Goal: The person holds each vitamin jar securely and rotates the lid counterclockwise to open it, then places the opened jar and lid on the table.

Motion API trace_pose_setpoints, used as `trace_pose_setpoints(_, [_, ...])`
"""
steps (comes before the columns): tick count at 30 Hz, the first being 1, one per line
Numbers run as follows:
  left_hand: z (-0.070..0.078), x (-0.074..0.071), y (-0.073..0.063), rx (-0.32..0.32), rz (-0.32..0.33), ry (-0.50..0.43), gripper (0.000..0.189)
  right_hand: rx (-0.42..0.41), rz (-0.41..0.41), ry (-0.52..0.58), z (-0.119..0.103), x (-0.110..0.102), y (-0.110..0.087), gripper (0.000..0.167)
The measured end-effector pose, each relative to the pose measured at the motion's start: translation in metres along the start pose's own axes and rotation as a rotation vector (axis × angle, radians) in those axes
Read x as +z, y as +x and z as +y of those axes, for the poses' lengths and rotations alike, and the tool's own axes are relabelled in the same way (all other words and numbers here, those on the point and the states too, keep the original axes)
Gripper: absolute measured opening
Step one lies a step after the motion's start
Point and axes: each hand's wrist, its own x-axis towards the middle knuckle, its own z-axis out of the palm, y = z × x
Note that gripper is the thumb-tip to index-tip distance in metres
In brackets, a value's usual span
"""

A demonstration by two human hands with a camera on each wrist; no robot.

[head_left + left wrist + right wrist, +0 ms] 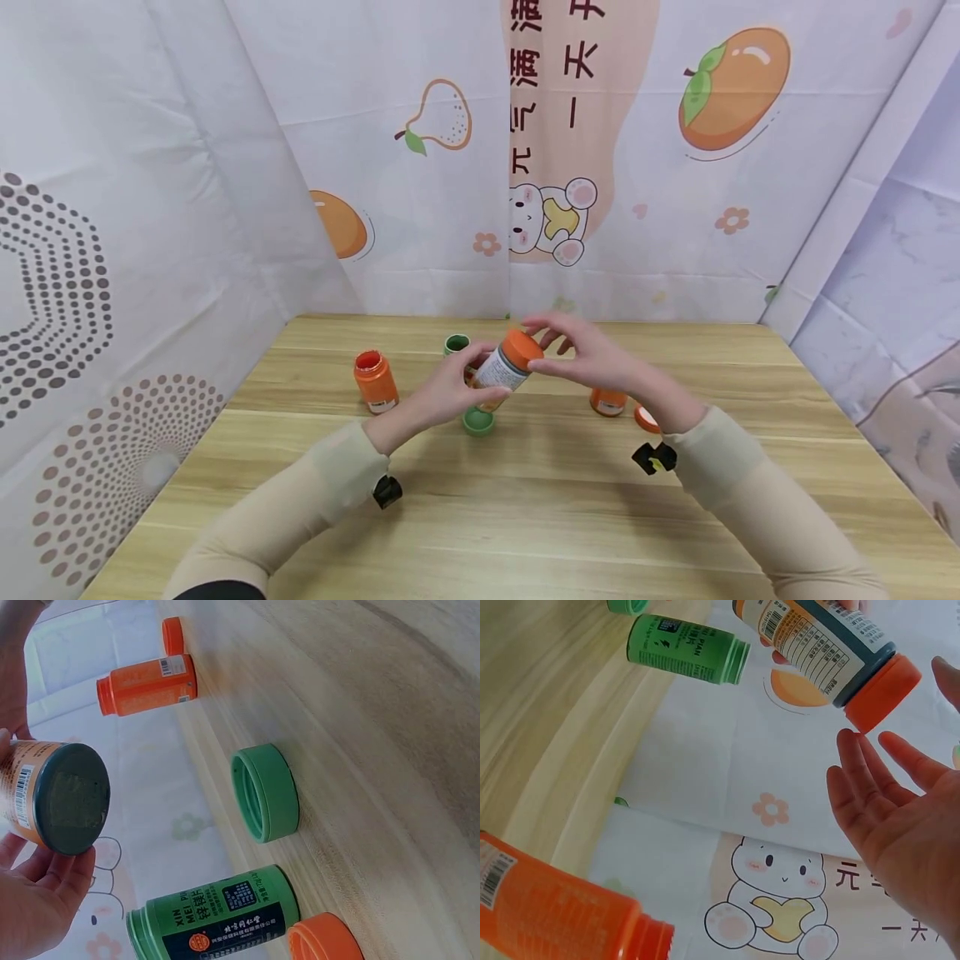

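Observation:
A dark bottle (501, 373) with a pale printed label and an orange cap (522, 348) is held tilted above the table. My left hand (450, 387) grips it around its body; the dark base (73, 799) faces the left wrist camera. Beside the cap is my right hand (588, 354), fingers spread and relaxed. In the right wrist view, the right fingertips (846, 739) lie very close to the cap (883, 691); whether they touch it I cannot tell.
An uncapped orange bottle (377, 383) stands at left, and another orange bottle (608, 402) beside an orange lid (647, 418) at right. Behind my left hand is an uncapped green bottle (456, 342). A green lid (478, 422) and another orange lid (326, 941) lie on the table.

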Motion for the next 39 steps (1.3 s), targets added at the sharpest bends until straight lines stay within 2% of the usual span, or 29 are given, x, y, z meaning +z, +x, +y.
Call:
trace_pose_setpoints(4, [0.002, 0.001, -0.002, -0.006, -0.004, 0.020, 0.060, 0.009, -0.005, -0.027, -0.001, 0.005, 0.000, 0.050])
trace_pose_setpoints(11, [0.006, 0.002, -0.005, 0.033, -0.014, 0.033, 0.061, -0.009, -0.003, -0.052, -0.003, 0.007, -0.002, 0.046])
trace_pose_setpoints(17, [0.007, 0.000, -0.006, 0.061, -0.023, 0.038, 0.060, -0.058, -0.003, -0.076, -0.004, 0.005, -0.004, 0.044])
trace_pose_setpoints(25, [0.007, -0.001, -0.009, 0.051, -0.049, 0.047, 0.057, -0.116, -0.040, -0.094, -0.007, 0.002, -0.006, 0.050])
trace_pose_setpoints(31, [0.011, -0.002, -0.011, 0.052, -0.052, 0.031, 0.056, -0.105, -0.062, -0.030, -0.008, 0.000, -0.008, 0.052])
trace_pose_setpoints(39, [0.010, -0.001, -0.012, 0.015, -0.060, 0.015, 0.058, -0.078, -0.096, 0.028, -0.006, 0.000, -0.015, 0.057])
